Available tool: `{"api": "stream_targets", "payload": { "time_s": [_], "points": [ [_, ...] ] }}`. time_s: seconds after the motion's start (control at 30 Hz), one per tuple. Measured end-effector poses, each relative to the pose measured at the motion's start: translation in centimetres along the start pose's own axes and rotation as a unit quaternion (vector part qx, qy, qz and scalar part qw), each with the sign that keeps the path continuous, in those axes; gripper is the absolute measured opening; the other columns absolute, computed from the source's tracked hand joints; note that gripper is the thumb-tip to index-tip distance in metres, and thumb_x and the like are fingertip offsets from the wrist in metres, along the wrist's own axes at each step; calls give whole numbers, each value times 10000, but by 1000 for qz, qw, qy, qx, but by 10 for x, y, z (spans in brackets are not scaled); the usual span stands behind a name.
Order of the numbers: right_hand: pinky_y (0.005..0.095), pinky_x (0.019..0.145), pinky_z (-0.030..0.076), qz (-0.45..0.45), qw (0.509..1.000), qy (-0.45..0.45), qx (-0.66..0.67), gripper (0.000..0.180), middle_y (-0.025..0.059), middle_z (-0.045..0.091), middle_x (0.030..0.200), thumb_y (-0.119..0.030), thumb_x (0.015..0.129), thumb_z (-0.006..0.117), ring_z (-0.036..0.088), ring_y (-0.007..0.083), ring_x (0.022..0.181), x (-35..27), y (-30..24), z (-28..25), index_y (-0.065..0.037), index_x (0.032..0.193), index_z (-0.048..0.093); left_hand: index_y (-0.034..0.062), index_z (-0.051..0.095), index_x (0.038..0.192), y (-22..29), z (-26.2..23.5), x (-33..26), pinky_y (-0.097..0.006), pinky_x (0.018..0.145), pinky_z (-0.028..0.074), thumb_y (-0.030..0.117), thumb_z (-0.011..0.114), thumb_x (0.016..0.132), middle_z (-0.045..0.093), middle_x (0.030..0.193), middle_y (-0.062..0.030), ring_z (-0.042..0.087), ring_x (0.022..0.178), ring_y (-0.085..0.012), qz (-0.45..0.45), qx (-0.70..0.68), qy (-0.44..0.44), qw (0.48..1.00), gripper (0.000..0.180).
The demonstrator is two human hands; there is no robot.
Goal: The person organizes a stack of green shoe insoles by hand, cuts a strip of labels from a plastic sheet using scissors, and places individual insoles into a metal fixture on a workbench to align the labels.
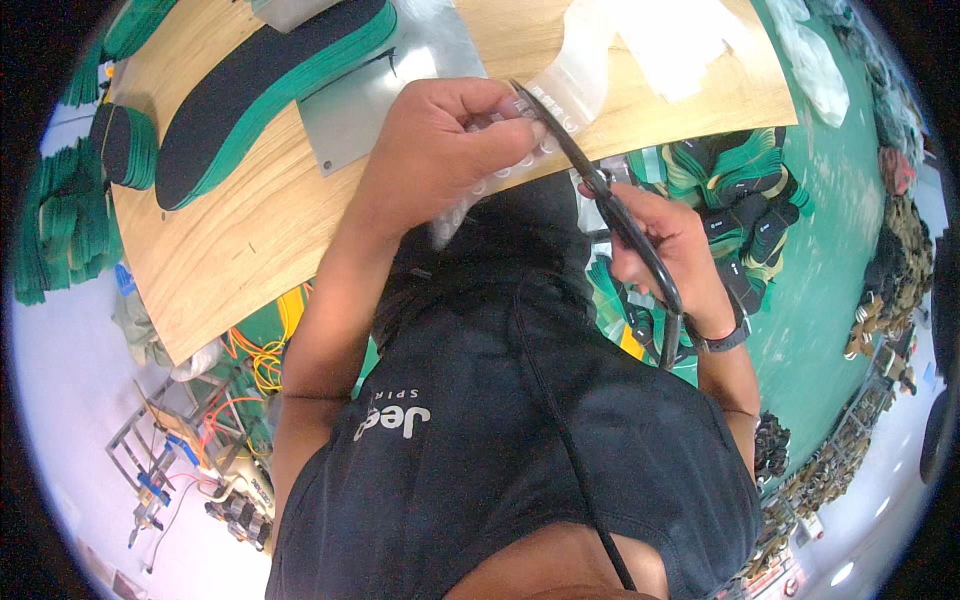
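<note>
A strip of clear bubbled plastic [555, 95] is pinched in the left hand [450, 150], grip clenched on it, at 12 o'clock above the bench [250, 230] edge. Black scissors [610, 205] are grasped in the right hand [665, 245], blades laid against the strip. Green-edged black insoles [270, 85] are stacked at 10 o'clock.

Left of the metal plate [350, 115], stacked black-and-green insoles [270, 85] block the wooden table [250, 230] (a smaller stack [125, 145] sits farther left); below the plate, bare wood lies open.
</note>
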State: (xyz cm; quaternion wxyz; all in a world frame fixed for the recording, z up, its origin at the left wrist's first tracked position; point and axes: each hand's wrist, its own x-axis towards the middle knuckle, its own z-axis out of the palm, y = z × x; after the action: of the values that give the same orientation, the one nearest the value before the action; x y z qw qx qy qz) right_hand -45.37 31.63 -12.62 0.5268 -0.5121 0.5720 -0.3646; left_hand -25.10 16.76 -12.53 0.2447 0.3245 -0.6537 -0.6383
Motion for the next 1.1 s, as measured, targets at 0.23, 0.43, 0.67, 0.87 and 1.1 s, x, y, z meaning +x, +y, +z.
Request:
{"api": "stream_targets", "payload": {
  "time_s": [0.23,0.43,0.67,0.87,1.1],
  "points": [
    [206,529,299,-32,992,107,-64,638,-49,401,608,-237,662,826,372,54,576,-55,41,-10,-5,1194,563,20,678,808,-1,-8,-16,-225,579,415,148,662,788,637,795,-17,549,669,-79,67,101,107,987,130],
    [206,725,438,-116,940,295,-128,611,-3,568,896,-64,715,746,528,72,827,-14,-15,-37,-47,1275,503,20,584,714,-21,20,14,-389,633,454,178,575,825,611,862,-155,593,784,-299,320,307,18,896,193],
    [346,761,498,-202,852,280,-394,427,161,630,975,-173,760,726,624,296,869,116,-29,-96,-44,1127,551,5,655,887,4,57,-28,-290,706,507,124,595,854,674,849,-95,645,777,-174,226,47,-130,964,137],
    [354,838,468,-312,875,110,-353,385,156,615,1056,-228,783,700,596,308,970,85,-50,-16,-30,1092,584,-40,644,943,7,5,-58,-297,763,498,112,545,895,642,964,-107,615,863,-170,112,-175,138,968,187],
    [244,509,426,-196,980,-38,7,185,63,558,607,-189,884,606,543,122,542,91,-52,75,-5,869,614,-54,621,990,-4,-25,-56,-292,831,454,127,486,917,585,1035,-111,571,930,-187,158,-95,192,964,237]
  ]
}}
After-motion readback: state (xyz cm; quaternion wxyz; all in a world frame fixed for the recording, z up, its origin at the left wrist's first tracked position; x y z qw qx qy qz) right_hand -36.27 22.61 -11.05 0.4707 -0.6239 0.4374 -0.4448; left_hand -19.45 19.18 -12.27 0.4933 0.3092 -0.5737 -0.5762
